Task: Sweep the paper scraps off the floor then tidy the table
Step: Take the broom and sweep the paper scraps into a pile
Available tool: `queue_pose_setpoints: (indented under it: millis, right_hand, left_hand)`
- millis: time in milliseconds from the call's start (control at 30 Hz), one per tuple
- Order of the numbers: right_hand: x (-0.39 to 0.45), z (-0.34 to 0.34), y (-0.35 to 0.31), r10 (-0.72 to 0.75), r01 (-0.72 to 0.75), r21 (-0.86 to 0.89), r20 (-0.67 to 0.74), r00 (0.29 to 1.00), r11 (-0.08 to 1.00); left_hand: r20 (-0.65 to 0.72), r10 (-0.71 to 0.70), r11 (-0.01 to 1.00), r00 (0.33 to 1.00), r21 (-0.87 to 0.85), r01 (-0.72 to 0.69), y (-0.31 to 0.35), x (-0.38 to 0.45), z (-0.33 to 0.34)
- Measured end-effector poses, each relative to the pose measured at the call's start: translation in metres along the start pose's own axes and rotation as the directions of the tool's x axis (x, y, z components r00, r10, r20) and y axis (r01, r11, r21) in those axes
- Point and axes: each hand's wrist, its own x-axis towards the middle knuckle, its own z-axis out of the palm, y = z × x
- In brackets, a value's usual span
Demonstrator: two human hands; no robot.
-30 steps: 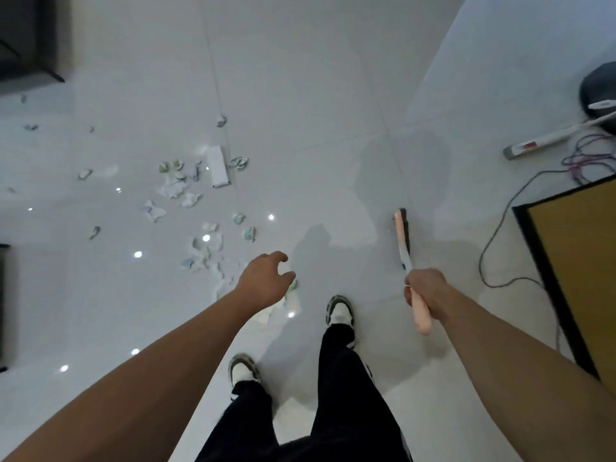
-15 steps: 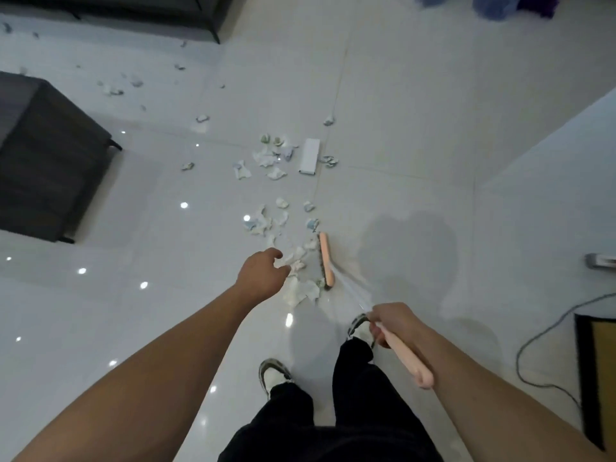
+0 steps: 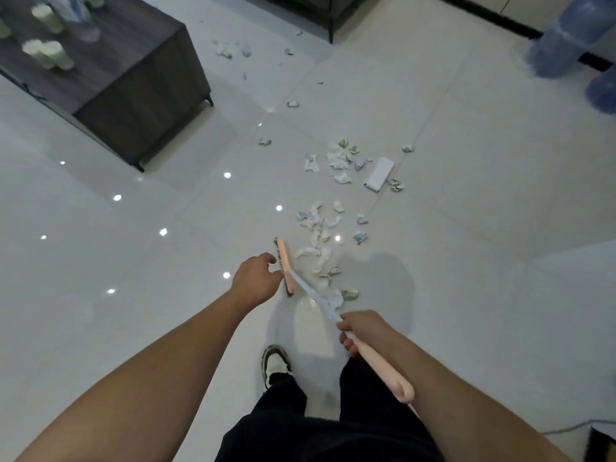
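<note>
Desk (image 3: pixel 110 78), 10 o'clock: cups untidied. Left hand (image 3: pixel 255 278) loosely curled, holding nothing. Brush (image 3: pixel 285 265) head is on the floor beside scraps (image 3: pixel 320 241), strewn toward 1 o'clock. Right hand (image 3: pixel 358 331) grips the handle. Sweeping is barely started.

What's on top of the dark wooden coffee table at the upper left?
On the dark wooden coffee table stand several pale green cups and a clear plastic bottle, all blurred. The frame edge cuts off the tabletop's far part, so anything there is unseen.
</note>
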Motion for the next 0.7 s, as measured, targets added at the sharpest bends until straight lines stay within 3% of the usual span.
queue_pose_setpoints:
  millis: [167, 333, 500, 700]
  right_hand:
    - [0.026, -0.033, -0.011, 0.132, -0.134, 0.013, 0.128, 0.983, 0.991]
    - [0.050, -0.109, -0.035, 0.084, -0.101, -0.255, -0.077, 0.993, 0.962]
    - [0.053, -0.177, -0.075, 0.030, -0.067, -0.235, -0.161, 0.987, 0.970]
    - [0.038, -0.188, -0.114, -0.094, 0.055, -0.161, -0.243, 0.965, 0.985]
  left_hand:
    - [-0.043, -0.064, 0.998, 0.997, -0.032, 0.063, -0.003, -0.001, 0.014]
    - [-0.095, -0.096, 0.994, 0.991, -0.054, 0.091, 0.030, 0.008, 0.037]
    - [-0.051, -0.042, 0.998, 0.998, -0.058, 0.039, 0.096, 0.028, 0.064]
    - [-0.067, -0.006, 0.999, 0.998, -0.049, 0.003, 0.149, 0.053, 0.064]
